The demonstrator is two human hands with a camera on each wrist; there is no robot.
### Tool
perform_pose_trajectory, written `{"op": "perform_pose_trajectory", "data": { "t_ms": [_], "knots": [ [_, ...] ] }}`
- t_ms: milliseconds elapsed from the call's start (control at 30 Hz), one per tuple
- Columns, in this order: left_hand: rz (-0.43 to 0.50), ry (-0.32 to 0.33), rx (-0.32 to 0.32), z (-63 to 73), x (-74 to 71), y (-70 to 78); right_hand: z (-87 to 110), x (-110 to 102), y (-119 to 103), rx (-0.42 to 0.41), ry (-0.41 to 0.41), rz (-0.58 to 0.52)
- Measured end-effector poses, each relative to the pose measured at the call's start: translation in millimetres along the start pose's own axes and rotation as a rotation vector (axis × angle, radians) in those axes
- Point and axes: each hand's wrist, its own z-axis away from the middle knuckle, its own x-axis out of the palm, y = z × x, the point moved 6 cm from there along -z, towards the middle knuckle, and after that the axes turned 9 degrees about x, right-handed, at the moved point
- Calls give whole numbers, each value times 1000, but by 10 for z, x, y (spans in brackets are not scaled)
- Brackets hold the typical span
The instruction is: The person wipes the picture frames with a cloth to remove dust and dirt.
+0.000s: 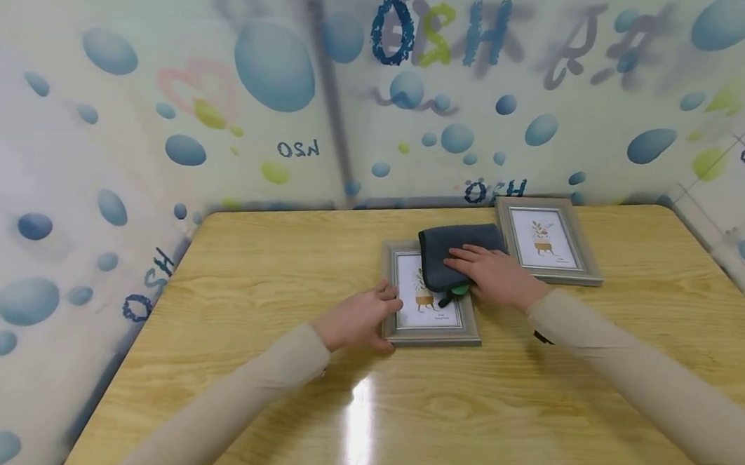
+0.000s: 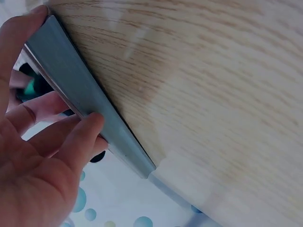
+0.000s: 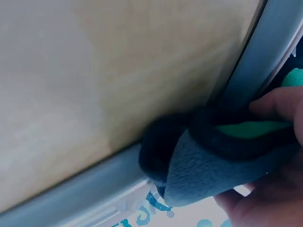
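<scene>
A picture frame [image 1: 436, 336] with a potted-plant print lies on the wooden table. My left hand [image 1: 360, 316] holds its left side, the thumb at the near corner and the fingers over the border. In the left wrist view those fingers bend against the edge of the frame [image 2: 106, 120]. A folded dark grey cloth [image 1: 441, 254] with black trim and a green inner side covers the frame's upper right part. My right hand [image 1: 503, 276] grips this cloth, fingers on top. The right wrist view shows the thumb at the fold of the cloth [image 3: 203, 177].
A second, matching picture frame [image 1: 545, 241] lies at the back right, partly overlapped by the cloth in the head view. Behind the table [image 1: 270, 255] stands a wall [image 1: 378, 127] patterned with blue drops. Another wall [image 1: 46, 194] runs along the left edge.
</scene>
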Motion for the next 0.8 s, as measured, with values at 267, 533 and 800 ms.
{"op": "perform_pose_trajectory", "data": {
  "t_ms": [267, 533, 800],
  "knots": [
    [-4, -4, -3, -64, 32, 3, -33, -4, 25, -28, -43, 18],
    [-31, 5, -9, -74, 31, 31, 498, 0, -204, -192, -37, -30],
    [-28, 16, -27, -49, -8, 12, 800, -67, -341, -219, -56, -138]
  ]
}}
